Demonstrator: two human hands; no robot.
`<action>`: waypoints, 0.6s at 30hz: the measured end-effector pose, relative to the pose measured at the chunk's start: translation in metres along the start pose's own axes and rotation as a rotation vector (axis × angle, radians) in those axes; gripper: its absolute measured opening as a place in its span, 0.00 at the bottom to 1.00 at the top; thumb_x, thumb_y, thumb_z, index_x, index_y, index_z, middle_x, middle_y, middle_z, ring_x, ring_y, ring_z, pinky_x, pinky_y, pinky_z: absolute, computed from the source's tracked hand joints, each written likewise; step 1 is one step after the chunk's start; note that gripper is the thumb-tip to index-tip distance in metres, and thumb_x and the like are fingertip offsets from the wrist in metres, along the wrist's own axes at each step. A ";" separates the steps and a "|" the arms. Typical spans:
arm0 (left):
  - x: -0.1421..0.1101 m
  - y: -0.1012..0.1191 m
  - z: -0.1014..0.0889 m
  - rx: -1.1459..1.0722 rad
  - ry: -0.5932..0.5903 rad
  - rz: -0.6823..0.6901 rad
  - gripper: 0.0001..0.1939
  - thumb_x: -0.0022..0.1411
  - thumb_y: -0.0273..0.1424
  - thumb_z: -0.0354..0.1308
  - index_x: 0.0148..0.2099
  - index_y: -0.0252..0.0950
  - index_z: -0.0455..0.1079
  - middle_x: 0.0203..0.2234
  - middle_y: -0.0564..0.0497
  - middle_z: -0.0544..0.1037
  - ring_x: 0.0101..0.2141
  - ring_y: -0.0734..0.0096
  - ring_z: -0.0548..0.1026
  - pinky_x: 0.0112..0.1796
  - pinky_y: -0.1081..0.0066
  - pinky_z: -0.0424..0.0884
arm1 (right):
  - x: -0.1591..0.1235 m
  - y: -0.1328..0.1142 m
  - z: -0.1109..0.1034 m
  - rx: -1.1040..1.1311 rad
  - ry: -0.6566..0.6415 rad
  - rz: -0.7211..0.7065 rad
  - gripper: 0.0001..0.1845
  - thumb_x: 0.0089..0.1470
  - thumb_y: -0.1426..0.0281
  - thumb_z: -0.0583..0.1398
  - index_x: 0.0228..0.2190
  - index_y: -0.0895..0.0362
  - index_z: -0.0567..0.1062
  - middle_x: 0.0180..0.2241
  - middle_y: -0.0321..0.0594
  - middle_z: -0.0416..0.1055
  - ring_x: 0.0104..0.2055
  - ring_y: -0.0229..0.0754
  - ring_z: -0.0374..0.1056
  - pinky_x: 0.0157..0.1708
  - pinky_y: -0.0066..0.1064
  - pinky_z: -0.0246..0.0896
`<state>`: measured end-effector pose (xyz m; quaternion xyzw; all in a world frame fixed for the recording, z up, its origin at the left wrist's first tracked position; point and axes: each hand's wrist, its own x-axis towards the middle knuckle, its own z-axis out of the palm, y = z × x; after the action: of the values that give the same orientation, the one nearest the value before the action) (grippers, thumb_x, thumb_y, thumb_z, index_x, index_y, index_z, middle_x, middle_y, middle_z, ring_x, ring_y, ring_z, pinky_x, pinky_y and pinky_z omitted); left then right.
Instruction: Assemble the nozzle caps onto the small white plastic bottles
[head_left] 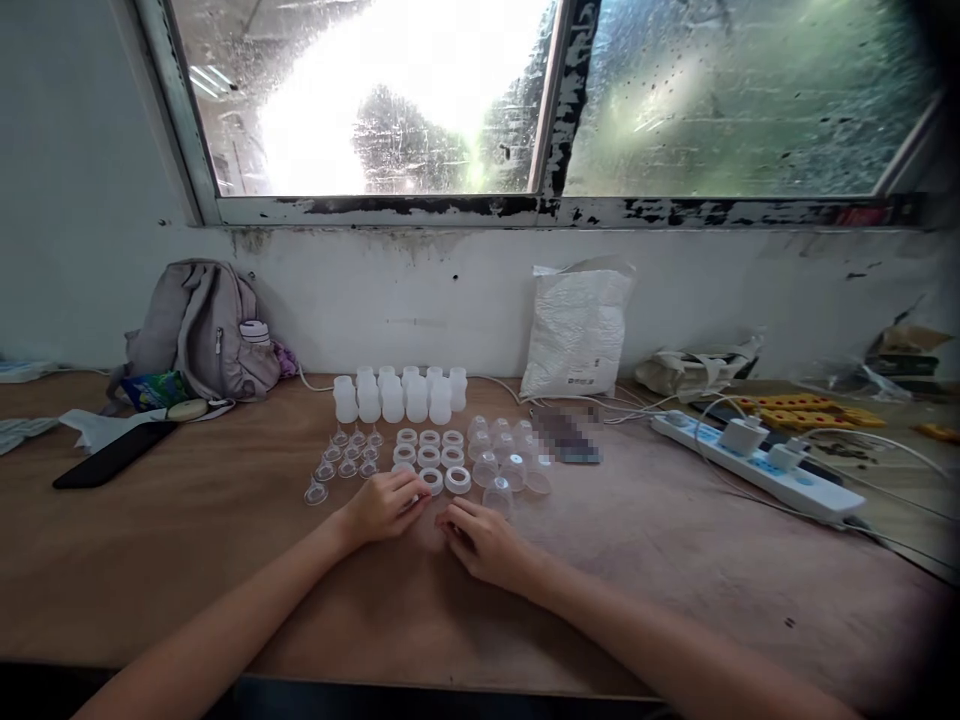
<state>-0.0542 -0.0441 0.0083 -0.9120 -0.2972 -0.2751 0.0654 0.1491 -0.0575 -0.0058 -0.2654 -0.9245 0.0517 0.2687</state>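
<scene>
Close to the front rings, my left hand (pixel 390 505) rests on the table with its fingers bent together. Its fingertips are at the edge of a white ring (pixel 431 482) and partly cover the row; what they hold, if anything, is hidden. My right hand (pixel 484 542) lies just to the right, fingers curled toward the thumb, and I cannot make out anything in them. Several clear nipple-shaped pieces (pixel 347 467) stand left of the rings. To the right are clear domed caps (pixel 513 470). Behind them stand rows of translucent white bottles (pixel 392 400).
A grey backpack (pixel 202 330) leans at the back left, near a black phone-like slab (pixel 112 455). A white plastic bag (pixel 577 330) stands against the wall. At the right lie a power strip (pixel 757 465) with cables and yellow pieces (pixel 810 410). A blurred-out dark flat object (pixel 566 437) lies behind the caps.
</scene>
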 end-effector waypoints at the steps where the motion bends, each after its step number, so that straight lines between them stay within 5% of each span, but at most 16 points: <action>1: 0.001 0.000 0.003 -0.013 -0.005 -0.030 0.10 0.61 0.28 0.43 0.38 0.36 0.66 0.31 0.47 0.74 0.34 0.69 0.70 0.36 0.70 0.68 | -0.001 -0.001 0.000 0.016 -0.009 0.022 0.08 0.52 0.76 0.49 0.32 0.57 0.66 0.29 0.40 0.65 0.30 0.38 0.61 0.30 0.27 0.57; 10: -0.014 -0.030 -0.020 0.283 0.179 -0.342 0.10 0.59 0.30 0.45 0.35 0.35 0.67 0.31 0.47 0.74 0.36 0.64 0.68 0.39 0.65 0.63 | 0.002 -0.008 0.004 0.042 -0.024 0.043 0.07 0.51 0.76 0.50 0.32 0.57 0.67 0.30 0.39 0.67 0.31 0.37 0.63 0.28 0.25 0.55; 18: -0.021 -0.048 -0.023 0.515 0.124 -0.567 0.11 0.57 0.34 0.49 0.38 0.34 0.67 0.31 0.43 0.73 0.36 0.55 0.66 0.35 0.61 0.58 | 0.010 -0.004 0.013 -0.036 -0.010 0.104 0.09 0.52 0.75 0.49 0.34 0.57 0.66 0.32 0.40 0.69 0.30 0.36 0.65 0.28 0.25 0.55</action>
<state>-0.1070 -0.0220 0.0136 -0.7291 -0.5922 -0.2534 0.2314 0.1332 -0.0552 -0.0110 -0.3177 -0.9116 0.0501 0.2561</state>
